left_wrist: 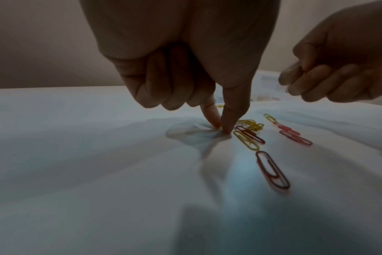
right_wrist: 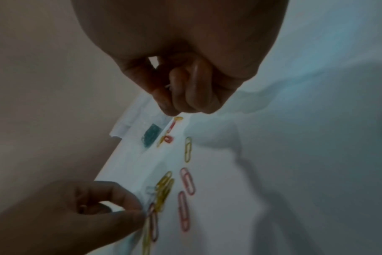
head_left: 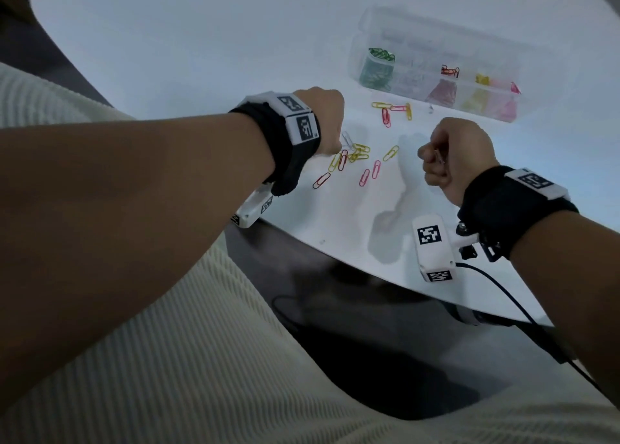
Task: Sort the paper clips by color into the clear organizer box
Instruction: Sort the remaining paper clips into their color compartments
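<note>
The left hand (head_left: pixel 320 118) is down on the white table (head_left: pixel 201 57), thumb and forefinger tips (left_wrist: pixel 226 128) pinching a pale clip (head_left: pixel 346 140) at the left edge of the loose clips (head_left: pixel 360 161); its other fingers are curled in. The right hand (head_left: pixel 451 155) hovers to the right, closed into a fist — a thin clip (head_left: pixel 439 157) shows between its fingers. The clear box (head_left: pixel 432 64) sits far right, holding green, red, yellow and pink clips in separate compartments.
</note>
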### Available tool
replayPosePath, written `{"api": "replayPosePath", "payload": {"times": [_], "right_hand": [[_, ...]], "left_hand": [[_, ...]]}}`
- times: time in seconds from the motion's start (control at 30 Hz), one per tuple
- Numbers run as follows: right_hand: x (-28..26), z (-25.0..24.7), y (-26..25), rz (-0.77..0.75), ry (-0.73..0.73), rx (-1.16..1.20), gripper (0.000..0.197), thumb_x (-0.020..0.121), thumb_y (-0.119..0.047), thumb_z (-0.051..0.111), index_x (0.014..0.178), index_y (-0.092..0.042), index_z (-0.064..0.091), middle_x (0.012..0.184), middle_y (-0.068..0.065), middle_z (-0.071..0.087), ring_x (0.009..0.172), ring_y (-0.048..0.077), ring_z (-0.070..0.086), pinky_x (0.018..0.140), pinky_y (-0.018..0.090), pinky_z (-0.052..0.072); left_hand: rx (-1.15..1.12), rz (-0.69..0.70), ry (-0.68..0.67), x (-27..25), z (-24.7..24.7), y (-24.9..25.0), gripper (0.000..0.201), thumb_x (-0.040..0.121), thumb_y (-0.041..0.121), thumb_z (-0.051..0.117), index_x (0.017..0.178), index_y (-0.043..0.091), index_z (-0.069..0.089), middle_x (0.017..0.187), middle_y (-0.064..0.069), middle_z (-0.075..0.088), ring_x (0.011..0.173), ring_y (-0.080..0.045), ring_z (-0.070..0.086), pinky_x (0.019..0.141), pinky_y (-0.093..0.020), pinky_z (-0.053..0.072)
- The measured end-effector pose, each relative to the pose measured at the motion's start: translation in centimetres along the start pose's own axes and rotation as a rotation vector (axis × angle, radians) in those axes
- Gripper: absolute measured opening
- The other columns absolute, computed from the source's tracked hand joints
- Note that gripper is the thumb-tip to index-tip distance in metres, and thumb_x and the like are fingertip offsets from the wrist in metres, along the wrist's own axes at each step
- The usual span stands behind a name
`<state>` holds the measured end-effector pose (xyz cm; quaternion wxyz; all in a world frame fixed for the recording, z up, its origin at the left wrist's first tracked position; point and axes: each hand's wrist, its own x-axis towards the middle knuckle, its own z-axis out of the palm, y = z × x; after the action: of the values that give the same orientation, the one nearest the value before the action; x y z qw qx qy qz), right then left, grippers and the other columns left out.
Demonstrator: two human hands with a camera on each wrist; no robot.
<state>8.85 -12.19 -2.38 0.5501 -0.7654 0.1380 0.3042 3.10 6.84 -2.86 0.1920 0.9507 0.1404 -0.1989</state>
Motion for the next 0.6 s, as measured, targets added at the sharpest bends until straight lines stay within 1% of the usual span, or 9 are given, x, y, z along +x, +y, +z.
{"api": "replayPosePath", "payload": {"times": [0.1,0.17,0.27,0.33,0.4,0.43,0.5,0.53,0.6], "right_hand": [[0.2,2.0,-1.0,-0.106,-0.033,-0.14,0.025,0.077,-0.004,0.044,0.059,-0.017,0.031,0.056,0.002,0.031,0.047,0.015,0.014,0.043,0.022,0.013],[0.5,3.7,-1.4,-0.262,-0.043,-0.468,0.025,0.081,-0.016,0.06,0.06,-0.018,0.047,0.054,-0.001,0.04,0.044,0.014,0.032,0.046,0.022,0.026],[1.2,5.8,-1.8,-0.447,-0.038,-0.915,0.016,0.081,-0.033,0.07,0.072,-0.02,0.064,0.066,-0.006,0.056,0.069,0.015,0.056,0.064,0.024,0.042],[1.7,6.8,-2.0,-0.457,-0.04,-1.066,0.019,0.077,-0.037,0.074,0.078,-0.018,0.07,0.076,-0.002,0.065,0.077,0.018,0.062,0.068,0.028,0.049],[2.3,7.5,-2.1,-0.437,-0.027,-1.161,0.025,0.073,-0.039,0.076,0.083,-0.016,0.072,0.081,0.004,0.069,0.078,0.023,0.065,0.064,0.028,0.05],[2.5,7.8,-2.1,-0.431,-0.025,-1.188,0.027,0.072,-0.04,0.075,0.085,-0.016,0.072,0.083,0.005,0.069,0.078,0.024,0.066,0.063,0.028,0.05],[2.6,8.2,-2.2,-0.427,-0.032,-1.199,0.026,0.072,-0.037,0.075,0.087,-0.016,0.072,0.085,0.007,0.07,0.078,0.025,0.066,0.063,0.029,0.053],[2.6,8.4,-2.2,-0.42,-0.055,-1.201,0.027,0.073,-0.036,0.076,0.089,-0.014,0.072,0.086,0.007,0.07,0.078,0.025,0.066,0.063,0.029,0.053],[2.4,8.4,-2.2,-0.397,-0.083,-1.204,0.034,0.073,-0.038,0.077,0.092,-0.011,0.069,0.089,0.009,0.068,0.079,0.027,0.065,0.06,0.027,0.048]], "left_hand": [[0.013,-0.009,-0.02,0.1,0.2,-0.2,0.019,0.076,0.029,0.067,0.085,0.012,0.065,0.081,-0.005,0.068,0.073,-0.027,0.065,0.056,-0.025,0.044],[0.012,-0.045,-0.047,0.1,0.2,-0.5,0.024,0.076,0.032,0.067,0.071,0.012,0.055,0.07,-0.004,0.061,0.061,-0.025,0.057,0.053,-0.025,0.041],[0.004,-0.091,-0.058,0.2,0.3,-1.1,0.033,0.081,0.036,0.059,0.064,0.012,0.047,0.067,-0.006,0.054,0.062,-0.027,0.05,0.05,-0.025,0.034],[-0.045,-0.12,-0.075,0.5,-0.1,-1.4,0.029,0.086,0.037,0.05,0.074,0.011,0.052,0.085,-0.011,0.06,0.076,-0.03,0.052,0.059,-0.027,0.036],[-0.156,-0.164,-0.067,0.7,-0.8,-1.4,0.027,0.087,0.033,0.045,0.087,0.009,0.058,0.1,-0.016,0.061,0.083,-0.032,0.053,0.065,-0.027,0.035],[-0.213,-0.188,-0.051,0.7,-1.2,-1.4,0.027,0.086,0.029,0.044,0.088,0.006,0.06,0.096,-0.018,0.059,0.078,-0.031,0.053,0.061,-0.026,0.033],[-0.272,-0.197,-0.015,0.9,-1.9,-1.3,0.023,0.086,0.021,0.043,0.069,0.007,0.05,0.082,-0.02,0.053,0.064,-0.025,0.043,0.05,-0.026,0.027],[-0.284,-0.196,0.004,1.1,-2.1,-1.2,0.027,0.088,0.02,0.043,0.062,0.012,0.042,0.077,-0.016,0.053,0.065,-0.023,0.042,0.048,-0.026,0.027],[-0.33,-0.195,0.03,1.3,-2.4,-0.9,0.031,0.092,0.019,0.042,0.061,0.018,0.038,0.069,0.0,0.045,0.072,-0.021,0.045,0.049,-0.019,0.03]]}}
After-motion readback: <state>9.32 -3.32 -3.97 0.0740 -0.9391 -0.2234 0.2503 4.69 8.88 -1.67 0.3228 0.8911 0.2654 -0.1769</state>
